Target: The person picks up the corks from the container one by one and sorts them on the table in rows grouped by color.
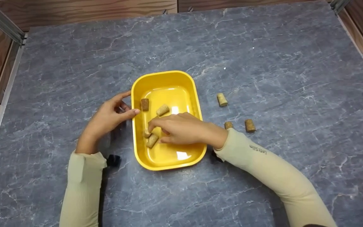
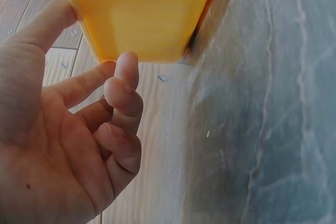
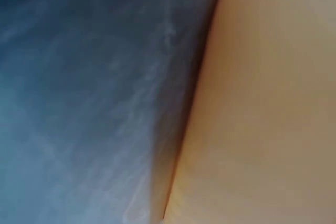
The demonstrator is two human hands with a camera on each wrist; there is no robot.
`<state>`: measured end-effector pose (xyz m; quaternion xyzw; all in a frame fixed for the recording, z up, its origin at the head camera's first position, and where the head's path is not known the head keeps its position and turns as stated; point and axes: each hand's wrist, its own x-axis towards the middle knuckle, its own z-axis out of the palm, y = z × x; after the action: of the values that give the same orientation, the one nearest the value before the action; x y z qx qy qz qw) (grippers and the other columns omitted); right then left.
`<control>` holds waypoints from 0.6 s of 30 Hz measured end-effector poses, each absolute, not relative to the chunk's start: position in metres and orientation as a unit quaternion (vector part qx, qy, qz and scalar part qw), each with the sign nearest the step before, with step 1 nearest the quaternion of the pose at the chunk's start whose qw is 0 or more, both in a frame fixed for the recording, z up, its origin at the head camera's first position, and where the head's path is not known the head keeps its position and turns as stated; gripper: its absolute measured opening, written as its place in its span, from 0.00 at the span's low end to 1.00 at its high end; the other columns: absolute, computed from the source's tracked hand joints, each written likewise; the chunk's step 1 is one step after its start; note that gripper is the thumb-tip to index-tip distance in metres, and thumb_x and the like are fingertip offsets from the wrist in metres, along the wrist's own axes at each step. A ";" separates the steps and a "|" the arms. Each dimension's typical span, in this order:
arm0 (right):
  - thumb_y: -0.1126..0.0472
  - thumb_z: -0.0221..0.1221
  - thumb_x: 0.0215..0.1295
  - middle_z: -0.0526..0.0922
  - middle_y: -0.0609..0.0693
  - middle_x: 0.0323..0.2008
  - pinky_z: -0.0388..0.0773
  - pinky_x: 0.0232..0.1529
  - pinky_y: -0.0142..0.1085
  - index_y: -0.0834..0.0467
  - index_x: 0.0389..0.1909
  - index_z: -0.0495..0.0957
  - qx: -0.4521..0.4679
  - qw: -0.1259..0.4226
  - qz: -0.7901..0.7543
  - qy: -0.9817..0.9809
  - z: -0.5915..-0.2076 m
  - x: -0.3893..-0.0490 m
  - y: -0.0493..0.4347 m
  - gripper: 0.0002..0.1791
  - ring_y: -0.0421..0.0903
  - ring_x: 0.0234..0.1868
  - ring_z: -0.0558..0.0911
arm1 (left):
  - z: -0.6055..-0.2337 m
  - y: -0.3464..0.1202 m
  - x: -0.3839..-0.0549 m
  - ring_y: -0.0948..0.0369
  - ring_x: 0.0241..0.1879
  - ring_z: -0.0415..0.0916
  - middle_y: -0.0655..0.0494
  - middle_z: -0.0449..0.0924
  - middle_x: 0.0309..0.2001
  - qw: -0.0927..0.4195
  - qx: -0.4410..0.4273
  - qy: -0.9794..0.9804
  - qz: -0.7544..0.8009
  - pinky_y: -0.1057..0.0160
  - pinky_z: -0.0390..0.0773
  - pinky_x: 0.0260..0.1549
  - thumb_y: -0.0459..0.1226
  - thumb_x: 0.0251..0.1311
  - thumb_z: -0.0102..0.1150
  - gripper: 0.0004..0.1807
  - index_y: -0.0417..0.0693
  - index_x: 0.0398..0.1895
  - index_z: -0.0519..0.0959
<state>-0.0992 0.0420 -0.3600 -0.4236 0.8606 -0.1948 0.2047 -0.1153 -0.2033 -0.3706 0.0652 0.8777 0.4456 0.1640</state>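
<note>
the right hand (image 1: 183, 127) has bent fingers inside the yellow tub (image 1: 162, 79), index tip at a cork (image 1: 146, 134); i cannot tell whether they grip it. the left hand (image 1: 104, 118) holds the tub's left edge, thumb over the rim. one cork (image 1: 152, 141) lies beside the first, a dark cork (image 1: 145, 104) near the left edge, a pale cork (image 1: 162, 110) just beyond the right hand. three loose corks (image 1: 222, 100) lie on the table (image 1: 263, 69), past the tub's right edge.

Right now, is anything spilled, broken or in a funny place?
Nothing looks broken or spilled. Three tapered corks sit on the marbled grey tabletop, outside the yellow plastic tub. That looks slightly odd, since other corks are inside.
</note>
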 end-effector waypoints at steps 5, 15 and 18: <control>0.57 0.60 0.65 0.77 0.43 0.29 0.71 0.32 0.37 0.44 0.54 0.73 -0.431 0.207 -0.197 0.856 -0.360 -0.099 0.043 0.18 0.40 0.31 0.75 | -0.370 -0.203 -0.116 0.58 0.32 0.69 0.50 0.76 0.38 0.166 0.066 0.878 0.444 0.66 0.70 0.30 0.51 0.60 0.62 0.37 0.54 0.72 0.62; 0.57 0.59 0.66 0.77 0.42 0.62 0.77 0.45 0.45 0.42 0.58 0.76 -0.449 0.232 -0.158 0.848 -0.361 -0.098 0.037 0.19 0.44 0.53 0.80 | -0.369 -0.203 -0.116 0.58 0.33 0.69 0.50 0.76 0.38 0.165 0.069 0.877 0.447 0.67 0.70 0.29 0.50 0.60 0.63 0.38 0.52 0.72 0.62; 0.58 0.57 0.67 0.76 0.40 0.62 0.77 0.49 0.46 0.41 0.58 0.76 -0.456 0.233 -0.137 0.848 -0.362 -0.098 0.032 0.20 0.43 0.64 0.74 | -0.369 -0.204 -0.115 0.58 0.33 0.69 0.50 0.77 0.39 0.167 0.067 0.877 0.445 0.67 0.70 0.29 0.50 0.60 0.62 0.38 0.52 0.72 0.62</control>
<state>-0.0976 0.0320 -0.3624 -0.4563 0.8477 -0.1371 0.2330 -0.1155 -0.2039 -0.3692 0.0669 0.8774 0.4448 0.1669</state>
